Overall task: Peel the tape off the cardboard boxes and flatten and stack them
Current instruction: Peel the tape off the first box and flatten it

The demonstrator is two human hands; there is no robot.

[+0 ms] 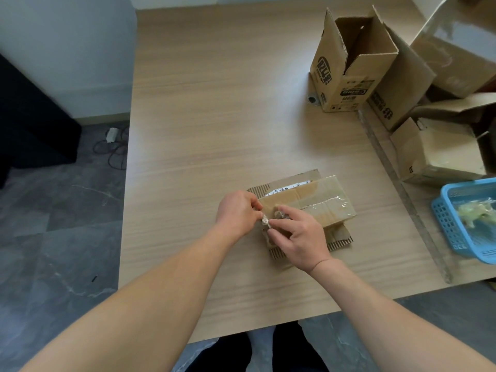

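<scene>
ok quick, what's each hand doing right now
Left hand: pinching the crumpled clear tape at the end of the small cardboard box.
Right hand: pinching the same tape.

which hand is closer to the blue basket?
Right. The right hand pinches tape on the small box, left of the blue basket; the left hand pinches the same tape beyond it, farther away.

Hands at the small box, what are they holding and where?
Left hand and right hand pinch the crumpled end of the clear tape at the left end of the box.
</scene>
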